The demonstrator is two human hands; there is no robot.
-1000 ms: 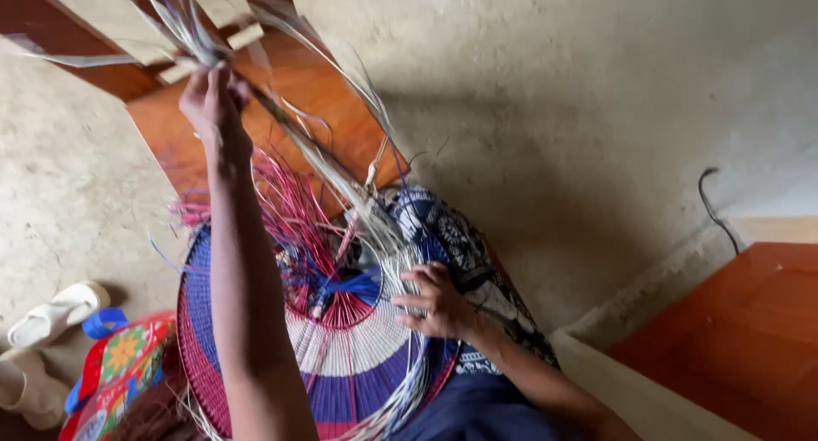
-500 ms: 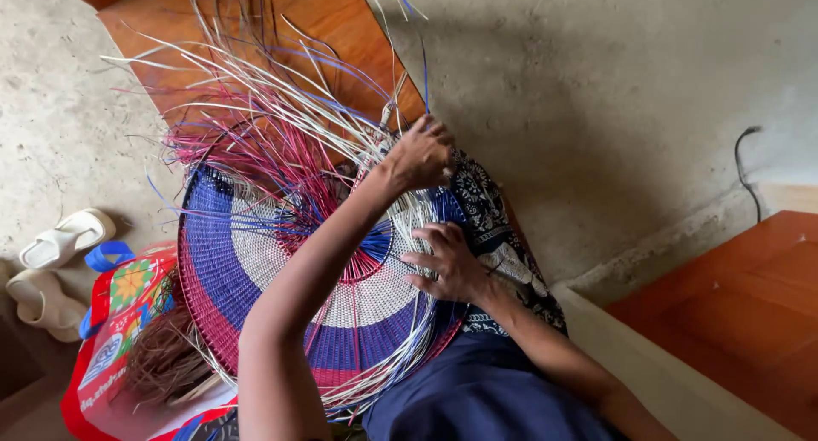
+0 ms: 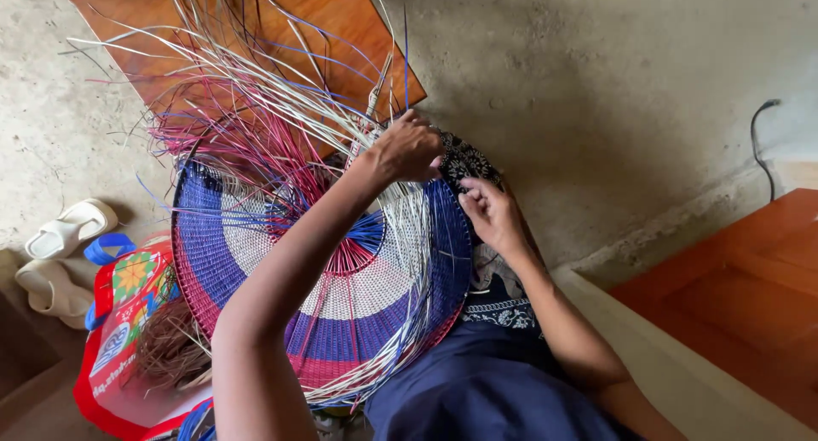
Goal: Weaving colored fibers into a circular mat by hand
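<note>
Both hands work at the far rim of a round woven mat (image 3: 341,296) that lies across the person's lap. Left hand (image 3: 407,147) is curled shut, its fingers pinching a bundle of pale loose strands (image 3: 256,83) where they leave the weave. Right hand (image 3: 492,215) sits just beside it at the mat's edge, fingers bent and half closed; whether it grips a strand cannot be told. The mat shows blue, white and pink rings, with unwoven strands fanning out over an orange wooden board (image 3: 332,15). The left forearm crosses the mat and hides part of it. On the concrete floor (image 3: 596,74) lie white sandals (image 3: 60,253) beside a red printed bag (image 3: 119,322).
</note>
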